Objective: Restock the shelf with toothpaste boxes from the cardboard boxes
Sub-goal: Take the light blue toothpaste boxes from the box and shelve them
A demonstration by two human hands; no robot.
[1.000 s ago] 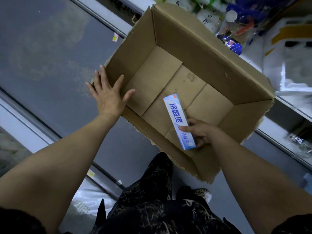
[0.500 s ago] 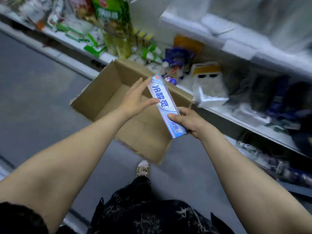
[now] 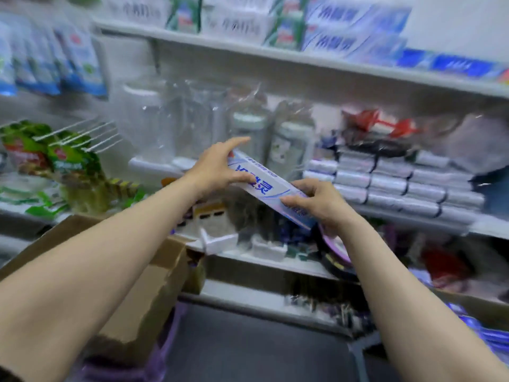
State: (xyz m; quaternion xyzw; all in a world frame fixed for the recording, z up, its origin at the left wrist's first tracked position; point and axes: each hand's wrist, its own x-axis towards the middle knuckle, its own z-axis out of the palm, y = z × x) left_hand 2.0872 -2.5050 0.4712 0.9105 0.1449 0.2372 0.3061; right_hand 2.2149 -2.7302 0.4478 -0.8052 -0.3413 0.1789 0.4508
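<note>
Toothpaste box (image 3: 265, 187): long, slim, white/pale blue w/ blue lettering, tilted, upper end to the left. It's held in mid-air in front of the shelves, betw. both hands. Left hand (image 3: 220, 166) grips the upper end, thumb on the front face, index finger straight. Right hand (image 3: 316, 202) pinches the lower end. Cardboard box (image 3: 154, 285) sits under the left arm. Similar boxes (image 3: 344, 37), blurred, are on the top shelf (image 3: 248, 51).

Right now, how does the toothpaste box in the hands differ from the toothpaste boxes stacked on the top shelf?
The held toothpaste box is one alone, gripped by the left hand and the right hand; the stacked toothpaste boxes rest piled on the top shelf. The held one slants down to the right; the stacked ones lie nearly level. Both look white-blue with blue lettering.
</note>
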